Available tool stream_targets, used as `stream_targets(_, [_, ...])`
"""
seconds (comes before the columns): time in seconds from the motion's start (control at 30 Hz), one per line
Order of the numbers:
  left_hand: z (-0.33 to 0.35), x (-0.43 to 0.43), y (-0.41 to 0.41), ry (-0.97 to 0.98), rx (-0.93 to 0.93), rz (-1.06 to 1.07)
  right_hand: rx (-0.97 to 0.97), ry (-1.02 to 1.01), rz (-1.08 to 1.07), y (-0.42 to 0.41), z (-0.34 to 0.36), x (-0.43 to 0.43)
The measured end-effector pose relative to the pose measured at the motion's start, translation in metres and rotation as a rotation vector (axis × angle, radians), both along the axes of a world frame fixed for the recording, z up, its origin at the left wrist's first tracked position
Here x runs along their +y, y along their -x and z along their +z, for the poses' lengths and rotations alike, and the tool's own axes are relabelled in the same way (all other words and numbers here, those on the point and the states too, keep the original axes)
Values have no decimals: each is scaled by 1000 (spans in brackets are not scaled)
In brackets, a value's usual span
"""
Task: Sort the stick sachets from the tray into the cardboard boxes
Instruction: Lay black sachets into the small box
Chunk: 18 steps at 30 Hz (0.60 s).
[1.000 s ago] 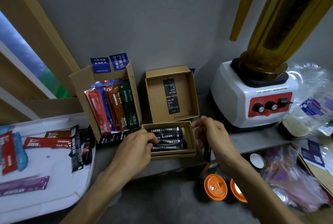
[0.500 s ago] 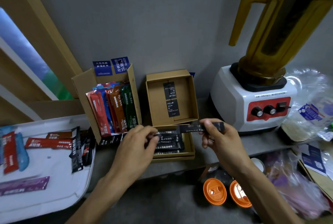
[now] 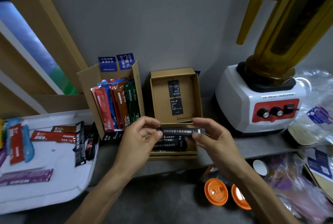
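A black stick sachet (image 3: 182, 131) lies level between both hands, just above the small flat cardboard box (image 3: 173, 155) that holds several black sachets. My left hand (image 3: 138, 140) pinches its left end and my right hand (image 3: 212, 139) pinches its right end. The box's open lid (image 3: 158, 97) leans on the wall behind. To the left a tall cardboard box (image 3: 88, 83) stands full of red, blue, orange and green sachets. The white tray (image 3: 59, 184) at the left carries red, blue, purple, brown and black sachets.
A white and red blender (image 3: 255, 97) with an amber jug stands at the right. Crumpled plastic bags (image 3: 317, 115) and blue printed packs lie beyond it. Two orange lids (image 3: 216, 191) sit below the shelf edge. A wooden window frame (image 3: 45, 34) slants at the left.
My right hand turned its black sachet from hanging down to level above the flat box. My left hand came up out of the box and took the sachet's left end.
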<state>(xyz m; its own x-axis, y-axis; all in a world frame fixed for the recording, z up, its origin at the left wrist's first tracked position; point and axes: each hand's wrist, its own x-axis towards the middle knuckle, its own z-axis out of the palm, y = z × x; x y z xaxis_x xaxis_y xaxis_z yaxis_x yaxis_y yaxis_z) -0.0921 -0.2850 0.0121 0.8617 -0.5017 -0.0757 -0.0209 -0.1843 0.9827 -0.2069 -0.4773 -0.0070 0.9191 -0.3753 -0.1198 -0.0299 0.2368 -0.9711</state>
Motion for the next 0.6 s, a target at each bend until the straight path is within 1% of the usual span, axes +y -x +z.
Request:
stream_targets(0.1, [-3,2,0,2,-29,31,18,-69,-16,-2,1,0])
stream_targets(0.17, [-6,3,0,-21,-66,51,42,-52,-44,-3,1,-1])
stream_targets(0.3, [-13,8,-5,-147,-200,83,146,204,-78,-11,-1,-2])
stream_targets(0.4, [-15,15,-7,-254,-354,133,206,318,-110,-27,-6,-3])
stream_targets(0.47, [-16,23,-6,-288,-385,192,258,397,-109,-39,-8,-3])
stream_targets(0.6, [-20,43,-2,-346,-387,250,329,541,-24,-58,-9,2])
